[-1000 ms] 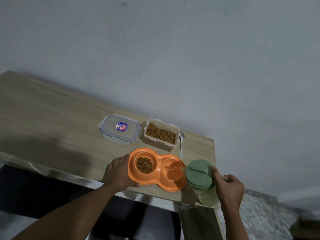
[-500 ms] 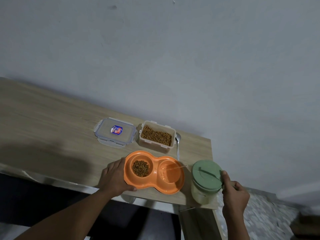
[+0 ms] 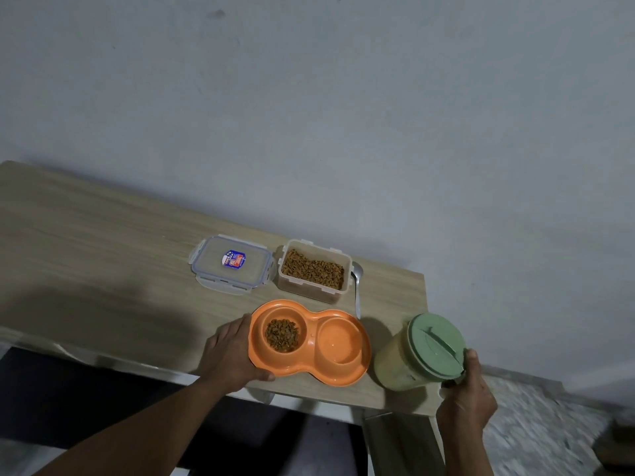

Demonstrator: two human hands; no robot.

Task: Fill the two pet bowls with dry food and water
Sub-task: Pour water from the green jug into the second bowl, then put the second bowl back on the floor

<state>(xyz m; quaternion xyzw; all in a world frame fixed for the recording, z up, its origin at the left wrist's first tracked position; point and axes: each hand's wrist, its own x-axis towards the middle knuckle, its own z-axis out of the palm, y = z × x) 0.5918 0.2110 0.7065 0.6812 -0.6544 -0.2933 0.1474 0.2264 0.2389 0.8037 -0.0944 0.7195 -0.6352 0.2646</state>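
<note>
An orange double pet bowl sits near the table's front edge. Its left well holds brown dry food; its right well holds a little clear water. My left hand grips the bowl's left rim. To the right stands a pale jug with a green lid, nearly upright at the table's right end. My right hand is shut on the jug's handle side.
An open plastic container of dry food stands behind the bowl, its clear lid lying to its left. A metal spoon lies beside the container. The wooden table ends just right of the jug; a grey wall rises behind.
The jug was tilted over the right well with water streaming out; my right hand has drawn it back to the right and stood it nearly upright. The stream has stopped.
</note>
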